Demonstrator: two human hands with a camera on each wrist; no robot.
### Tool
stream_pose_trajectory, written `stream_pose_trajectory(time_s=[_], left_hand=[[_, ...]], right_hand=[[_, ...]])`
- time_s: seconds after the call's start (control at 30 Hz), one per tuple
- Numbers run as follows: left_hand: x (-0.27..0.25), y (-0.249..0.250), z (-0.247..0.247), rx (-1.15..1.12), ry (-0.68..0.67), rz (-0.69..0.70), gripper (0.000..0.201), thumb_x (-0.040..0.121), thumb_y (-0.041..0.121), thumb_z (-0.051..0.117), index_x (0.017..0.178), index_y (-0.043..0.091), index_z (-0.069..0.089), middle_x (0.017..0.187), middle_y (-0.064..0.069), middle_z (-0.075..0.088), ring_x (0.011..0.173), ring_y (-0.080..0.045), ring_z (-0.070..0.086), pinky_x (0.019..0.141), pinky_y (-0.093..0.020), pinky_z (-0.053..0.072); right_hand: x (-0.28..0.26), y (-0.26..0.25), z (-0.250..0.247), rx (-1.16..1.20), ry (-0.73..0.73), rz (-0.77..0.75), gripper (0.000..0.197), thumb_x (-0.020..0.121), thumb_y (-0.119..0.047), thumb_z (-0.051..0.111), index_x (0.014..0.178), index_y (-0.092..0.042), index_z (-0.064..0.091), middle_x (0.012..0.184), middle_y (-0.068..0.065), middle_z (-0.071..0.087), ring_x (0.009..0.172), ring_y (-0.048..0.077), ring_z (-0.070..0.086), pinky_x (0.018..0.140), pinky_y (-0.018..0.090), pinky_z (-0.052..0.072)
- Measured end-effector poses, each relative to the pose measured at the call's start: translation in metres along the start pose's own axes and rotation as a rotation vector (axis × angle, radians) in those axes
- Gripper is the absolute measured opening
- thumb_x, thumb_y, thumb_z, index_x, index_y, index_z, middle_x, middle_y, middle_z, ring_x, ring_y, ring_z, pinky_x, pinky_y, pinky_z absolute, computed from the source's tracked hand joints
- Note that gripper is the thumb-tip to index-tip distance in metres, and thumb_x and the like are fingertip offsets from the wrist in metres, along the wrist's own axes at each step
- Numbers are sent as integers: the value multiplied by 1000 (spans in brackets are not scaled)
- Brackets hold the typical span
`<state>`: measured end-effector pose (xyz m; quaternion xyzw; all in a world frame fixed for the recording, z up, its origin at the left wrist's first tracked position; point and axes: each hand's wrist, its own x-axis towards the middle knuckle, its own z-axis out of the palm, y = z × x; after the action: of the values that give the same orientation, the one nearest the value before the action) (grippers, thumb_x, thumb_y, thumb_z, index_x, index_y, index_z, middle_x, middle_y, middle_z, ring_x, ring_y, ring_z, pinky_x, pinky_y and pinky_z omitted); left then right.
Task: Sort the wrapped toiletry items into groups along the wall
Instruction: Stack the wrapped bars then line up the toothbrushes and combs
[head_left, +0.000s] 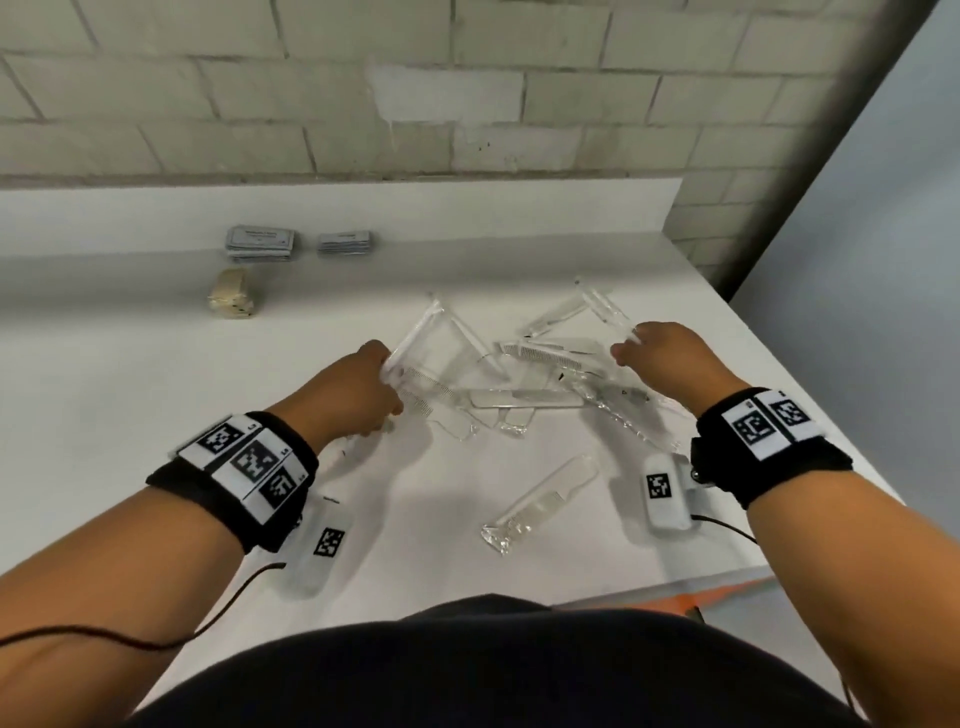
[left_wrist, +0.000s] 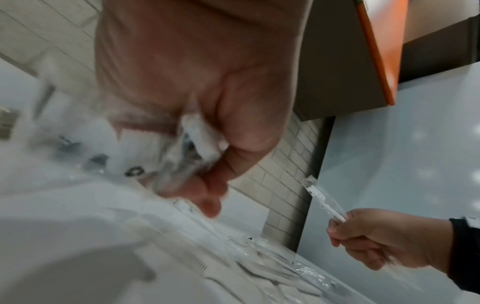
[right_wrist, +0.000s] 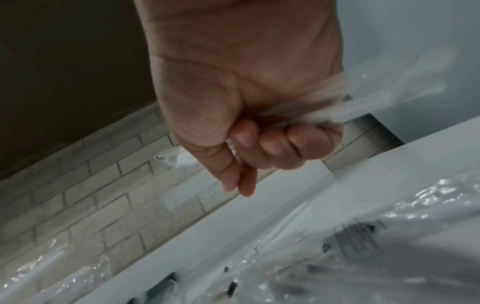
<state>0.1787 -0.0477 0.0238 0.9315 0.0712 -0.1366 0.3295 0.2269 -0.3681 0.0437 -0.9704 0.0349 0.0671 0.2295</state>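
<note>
A loose pile of clear-wrapped white combs and toothbrushes (head_left: 524, 374) lies mid-table. My left hand (head_left: 371, 387) grips a long wrapped toothbrush (head_left: 415, 332) that points up and away; the left wrist view shows its wrapper (left_wrist: 197, 139) blurred inside the curled fingers. At the pile's right side my right hand (head_left: 660, 353) holds another wrapped toothbrush (head_left: 605, 306) lifted off the table, and this toothbrush (left_wrist: 322, 197) is sharp in the left wrist view. In the right wrist view my fingers (right_wrist: 272, 144) curl round crinkled plastic (right_wrist: 363, 102). One wrapped comb (head_left: 545, 493) lies alone nearer me.
Two stacks of grey packets (head_left: 260, 243) (head_left: 345, 242) stand along the raised back ledge under the brick wall (head_left: 467, 93). A beige wrapped lump (head_left: 231, 299) sits in front of them. The white table (head_left: 130, 364) ends at the right, by a grey panel.
</note>
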Motion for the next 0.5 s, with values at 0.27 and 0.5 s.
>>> stream_pose_trajectory(time_s=[0.27,0.5], left_hand=[[79,55,16,81,162,-113,37,89,42,53,102,7,54,92,-8,60,70,-23,54,64,-29,41],[131,88,42,13,206,-272,74,83,51,62,132,3,36,117,-14,58,103,-33,59,74,-32,41]], right_hand=[[13,14,2,-444,-401,-134,41,71,-57,69,82,-20,56,84,-3,56,89,22,58,73,31,45],[17,21,14,-548,-498,-262,22,87,-24,52,107,-16,56,116,6,60,101,24,57,76,29,44]])
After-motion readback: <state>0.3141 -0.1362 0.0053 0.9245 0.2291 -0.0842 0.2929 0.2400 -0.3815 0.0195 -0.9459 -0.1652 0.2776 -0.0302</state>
